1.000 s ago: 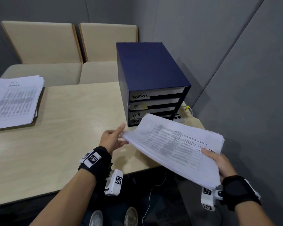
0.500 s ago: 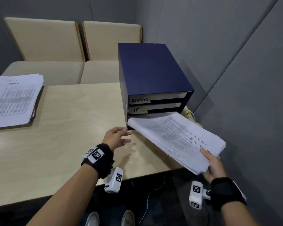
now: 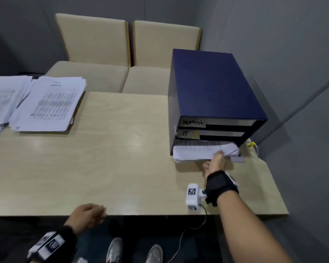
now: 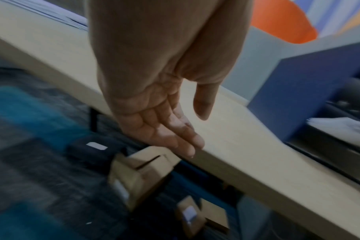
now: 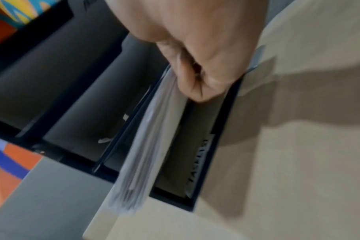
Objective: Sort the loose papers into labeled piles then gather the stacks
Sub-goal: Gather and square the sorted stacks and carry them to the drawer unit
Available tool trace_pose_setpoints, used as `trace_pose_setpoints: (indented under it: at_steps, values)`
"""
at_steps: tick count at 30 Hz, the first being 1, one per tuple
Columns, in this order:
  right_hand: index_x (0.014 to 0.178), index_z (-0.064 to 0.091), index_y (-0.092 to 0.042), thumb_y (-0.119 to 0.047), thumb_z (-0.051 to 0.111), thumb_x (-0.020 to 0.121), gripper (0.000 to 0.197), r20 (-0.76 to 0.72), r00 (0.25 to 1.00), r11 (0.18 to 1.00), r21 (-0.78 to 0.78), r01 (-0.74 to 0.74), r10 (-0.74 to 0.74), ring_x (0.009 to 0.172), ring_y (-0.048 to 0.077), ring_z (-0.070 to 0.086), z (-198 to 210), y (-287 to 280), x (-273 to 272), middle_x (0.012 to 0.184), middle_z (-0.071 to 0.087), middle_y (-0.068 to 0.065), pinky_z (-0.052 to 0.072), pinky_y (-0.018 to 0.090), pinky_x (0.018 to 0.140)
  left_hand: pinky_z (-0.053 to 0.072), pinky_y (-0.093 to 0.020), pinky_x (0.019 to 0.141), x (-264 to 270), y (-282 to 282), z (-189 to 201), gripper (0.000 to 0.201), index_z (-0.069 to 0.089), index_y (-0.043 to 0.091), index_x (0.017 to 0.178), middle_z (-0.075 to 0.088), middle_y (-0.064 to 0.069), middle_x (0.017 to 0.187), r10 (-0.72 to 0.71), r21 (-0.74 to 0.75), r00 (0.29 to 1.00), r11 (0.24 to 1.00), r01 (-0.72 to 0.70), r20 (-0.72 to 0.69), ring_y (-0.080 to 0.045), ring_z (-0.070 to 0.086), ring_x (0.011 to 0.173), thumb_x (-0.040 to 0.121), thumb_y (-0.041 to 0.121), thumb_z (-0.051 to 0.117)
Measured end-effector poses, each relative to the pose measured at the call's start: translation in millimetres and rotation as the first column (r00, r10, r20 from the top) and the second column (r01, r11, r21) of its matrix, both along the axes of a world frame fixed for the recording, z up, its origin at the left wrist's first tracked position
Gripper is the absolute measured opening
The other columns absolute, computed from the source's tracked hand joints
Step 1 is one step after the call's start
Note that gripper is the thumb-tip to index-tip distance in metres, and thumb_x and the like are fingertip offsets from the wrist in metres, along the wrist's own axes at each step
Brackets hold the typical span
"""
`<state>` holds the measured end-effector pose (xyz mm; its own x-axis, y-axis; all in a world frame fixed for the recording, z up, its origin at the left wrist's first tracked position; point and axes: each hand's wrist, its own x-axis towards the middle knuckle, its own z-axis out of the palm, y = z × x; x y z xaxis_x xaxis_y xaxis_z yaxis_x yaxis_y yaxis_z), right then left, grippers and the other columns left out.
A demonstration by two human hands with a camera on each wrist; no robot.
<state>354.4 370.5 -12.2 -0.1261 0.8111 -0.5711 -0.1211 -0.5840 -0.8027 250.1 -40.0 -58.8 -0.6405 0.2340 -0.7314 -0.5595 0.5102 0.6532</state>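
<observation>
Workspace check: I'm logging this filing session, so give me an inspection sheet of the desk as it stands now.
Surface: light wood table, bare in the middle.
Job's things: blue drawer unit at the right, slots labelled ADMIN and IT; paper stack partly in the third slot; two paper piles far left.
Clutter: cardboard boxes on the floor under the table.
Hands: right hand grips the paper stack's edge; left hand empty at the near table edge.
Cables: thin cable hanging from the wrist camera.
Surroundings: two beige chairs, grey walls.
</observation>
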Motion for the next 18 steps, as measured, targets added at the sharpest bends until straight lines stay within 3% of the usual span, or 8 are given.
trace_pose_setpoints:
  at_steps: [2,3,5,7,9,12,15,18]
  values:
    - [0.102,0.049,-0.014,-0.018,0.048,0.098,0.006,0.148,0.987,0.996,0.066,0.056,-0.065,0.053,0.021,0.051,-1,15,-26,0.084,0.05,0.011,0.046,0.021,0.044,0.041,-0.016,0.038,-2,-37,-3,0.017,0.063,-0.013,0.088,0.068,-0.021,0.071,0.091,-0.023,0.996,0.996,-0.091,-0.006,-0.024,0.062,0.051,0.094,0.002,0.057]
    - [0.109,0.051,-0.007,-0.009,0.05,0.096,0.013,0.157,0.983,0.992,0.094,0.078,-0.092,0.048,0.017,0.056,-3,19,-36,0.089,0.054,0.017,0.051,0.025,0.045,0.045,-0.019,0.044,-5,-51,-6,0.019,0.062,-0.016,0.09,0.069,-0.023,0.074,0.129,-0.034,0.991,0.991,-0.13,-0.017,-0.025,0.063,0.054,0.094,0.002,0.058]
    - [0.102,0.056,0.001,0.005,0.05,0.094,0.011,0.115,0.991,0.984,0.169,0.053,-0.073,0.055,0.017,0.06,-11,20,-49,0.094,0.056,0.02,0.055,0.019,0.051,0.049,-0.024,0.051,-11,-74,-4,0.02,0.061,-0.017,0.094,0.069,-0.024,0.077,0.187,-0.045,0.982,0.981,-0.188,-0.041,-0.028,0.063,0.061,0.095,0.002,0.057]
    - [0.084,0.058,-0.01,0.005,0.055,0.091,0.016,0.195,0.98,0.969,0.246,-0.014,-0.036,0.074,0.026,0.063,-15,12,-53,0.088,0.061,0.014,0.052,0.017,0.057,0.051,-0.02,0.048,-21,-87,2,0.019,0.062,-0.015,0.094,0.068,-0.023,0.079,0.236,-0.028,0.969,0.971,-0.239,-0.066,-0.027,0.062,0.064,0.096,0.002,0.055]
    - [0.078,0.058,-0.016,0.003,0.066,0.085,0.022,0.258,0.966,0.96,0.274,-0.063,-0.01,0.086,0.028,0.064,-20,1,-54,0.081,0.064,0.008,0.053,0.024,0.067,0.051,-0.017,0.047,-36,-91,13,0.02,0.062,-0.015,0.095,0.068,-0.024,0.084,0.275,-0.018,0.956,0.96,-0.279,-0.102,-0.029,0.062,0.069,0.097,0.004,0.055]
    - [0.076,0.057,-0.019,-0.003,0.075,0.079,0.025,0.285,0.954,0.956,0.292,0.004,-0.091,0.082,0.024,0.062,-19,-25,-57,0.077,0.063,0.005,0.053,0.03,0.072,0.054,-0.022,0.046,-75,-94,29,0.016,0.058,-0.012,0.092,0.064,-0.028,0.088,0.363,0.067,0.922,0.932,-0.357,-0.133,-0.03,0.063,0.067,0.097,0.002,0.053]
    - [0.073,0.057,-0.015,-0.016,0.072,0.084,0.019,0.405,0.908,0.959,0.283,-0.014,-0.106,0.08,0.024,0.057,-11,-85,-72,0.086,0.061,0.011,0.044,0.03,0.071,0.045,-0.017,0.044,-133,-96,39,0.014,0.063,-0.001,0.086,0.068,-0.023,0.088,0.294,0.031,0.923,0.955,-0.296,-0.248,-0.015,0.064,0.052,0.096,0.007,0.058]
    - [0.089,0.06,-0.009,-0.017,0.066,0.091,0.01,0.43,0.902,0.965,0.226,-0.136,0.026,0.079,0.026,0.055,-15,-151,-112,0.085,0.06,0.013,0.04,0.03,0.071,0.044,-0.021,0.051,-204,-99,50,0.012,0.063,0.0,0.089,0.069,-0.018,0.087,0.194,-0.02,0.909,0.976,-0.216,-0.368,-0.008,0.062,0.049,0.096,0.008,0.058]
